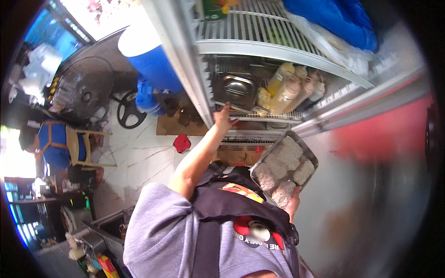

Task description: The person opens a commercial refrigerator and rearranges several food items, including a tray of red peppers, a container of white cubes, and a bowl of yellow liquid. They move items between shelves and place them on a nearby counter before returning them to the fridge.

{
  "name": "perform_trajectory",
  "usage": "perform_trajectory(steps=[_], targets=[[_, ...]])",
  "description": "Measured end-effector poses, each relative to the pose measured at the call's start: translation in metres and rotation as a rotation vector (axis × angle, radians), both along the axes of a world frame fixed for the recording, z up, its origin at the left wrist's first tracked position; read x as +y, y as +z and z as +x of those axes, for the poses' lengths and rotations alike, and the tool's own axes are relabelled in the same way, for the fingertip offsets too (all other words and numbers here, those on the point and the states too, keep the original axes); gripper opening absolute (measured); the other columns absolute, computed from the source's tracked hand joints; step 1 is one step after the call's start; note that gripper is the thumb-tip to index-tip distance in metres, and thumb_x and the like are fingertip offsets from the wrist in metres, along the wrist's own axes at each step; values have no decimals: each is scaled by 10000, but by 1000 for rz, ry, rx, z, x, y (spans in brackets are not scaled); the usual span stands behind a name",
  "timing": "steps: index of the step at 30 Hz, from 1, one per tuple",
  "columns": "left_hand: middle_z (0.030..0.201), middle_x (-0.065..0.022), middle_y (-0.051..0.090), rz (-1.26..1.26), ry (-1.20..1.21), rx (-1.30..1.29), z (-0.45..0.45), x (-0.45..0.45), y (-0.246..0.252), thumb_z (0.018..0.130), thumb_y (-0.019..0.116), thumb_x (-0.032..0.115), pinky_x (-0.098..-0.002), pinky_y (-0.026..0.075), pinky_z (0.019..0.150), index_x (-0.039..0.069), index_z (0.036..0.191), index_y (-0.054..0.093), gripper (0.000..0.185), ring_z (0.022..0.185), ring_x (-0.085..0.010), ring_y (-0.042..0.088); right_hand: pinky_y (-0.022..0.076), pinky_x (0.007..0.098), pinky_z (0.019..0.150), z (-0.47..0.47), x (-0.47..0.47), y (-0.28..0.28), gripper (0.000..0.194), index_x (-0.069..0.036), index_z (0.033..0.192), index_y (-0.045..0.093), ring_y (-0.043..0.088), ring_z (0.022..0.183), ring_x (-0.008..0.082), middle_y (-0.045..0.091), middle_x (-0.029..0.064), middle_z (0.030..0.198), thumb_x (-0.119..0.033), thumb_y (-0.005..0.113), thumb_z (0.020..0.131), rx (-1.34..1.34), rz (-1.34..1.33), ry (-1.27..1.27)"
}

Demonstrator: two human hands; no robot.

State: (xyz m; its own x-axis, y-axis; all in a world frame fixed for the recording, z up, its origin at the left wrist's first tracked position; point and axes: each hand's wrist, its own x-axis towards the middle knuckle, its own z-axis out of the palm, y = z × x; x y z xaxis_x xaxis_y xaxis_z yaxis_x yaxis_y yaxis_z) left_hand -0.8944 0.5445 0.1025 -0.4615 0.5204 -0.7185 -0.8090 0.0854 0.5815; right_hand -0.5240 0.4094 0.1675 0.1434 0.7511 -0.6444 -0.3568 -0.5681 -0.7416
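My left hand (224, 118) reaches into an open refrigerator, fingers spread. Its fingertips meet the front edge of a lidded stainless steel pan (234, 91) on the middle rack. Beside that pan stand several squeeze bottles (290, 91) with yellowish and pale contents. Low on the right, my right hand (293, 204) grips the near corner of a metal tray (254, 171), held tilted in front of my body. Several pale, crumb-coated pieces (286, 153) lie in the tray; what they are made of cannot be told.
Above is a wire shelf (243, 26) with a blue bag (333, 21). Cardboard boxes (231, 153) sit at the bottom. To the left are a blue barrel (156, 66), a black handwheel (130, 109), a red cloth (181, 142) on the tiled floor, and a chair (78, 146).
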Motion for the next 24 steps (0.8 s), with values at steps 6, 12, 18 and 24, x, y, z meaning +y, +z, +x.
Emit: perform_trajectory(steps=[6, 12, 18, 24], targets=[[1023, -165, 578, 112, 55, -70, 4, 41, -29, 814, 636, 173, -439, 562, 500, -47, 1053, 533, 341, 725, -320, 615, 495, 347, 710, 7, 9, -17, 583, 51, 1096, 539, 599, 802, 202, 601, 119, 962, -490, 442, 901, -299, -82, 60], [1043, -185, 593, -112, -172, 296, 1, 45, -23, 809, 626, 184, -448, 563, 573, -29, 1148, 488, 424, 846, -375, 626, 487, 337, 726, -1, 18, -23, 618, 62, 1106, 538, 592, 810, 202, 604, 123, 969, -510, 444, 892, -383, -41, 162], [988, -210, 619, -173, -87, 488, 5, 34, -34, 780, 643, 244, -422, 519, 689, -60, 1079, 541, 439, 861, -323, 636, 478, 328, 741, 4, 17, -28, 653, 73, 1115, 536, 586, 819, 201, 607, 128, 977, -531, 446, 883, -428, -33, 154], [900, -183, 582, 38, -66, 56, 15, 18, 14, 780, 621, 141, -497, 548, 547, -45, 1002, 549, 298, 681, -352, 613, 470, 318, 757, 22, 4, -47, 689, 84, 1125, 535, 580, 827, 201, 611, 132, 984, -552, 447, 874, -501, -25, 60]])
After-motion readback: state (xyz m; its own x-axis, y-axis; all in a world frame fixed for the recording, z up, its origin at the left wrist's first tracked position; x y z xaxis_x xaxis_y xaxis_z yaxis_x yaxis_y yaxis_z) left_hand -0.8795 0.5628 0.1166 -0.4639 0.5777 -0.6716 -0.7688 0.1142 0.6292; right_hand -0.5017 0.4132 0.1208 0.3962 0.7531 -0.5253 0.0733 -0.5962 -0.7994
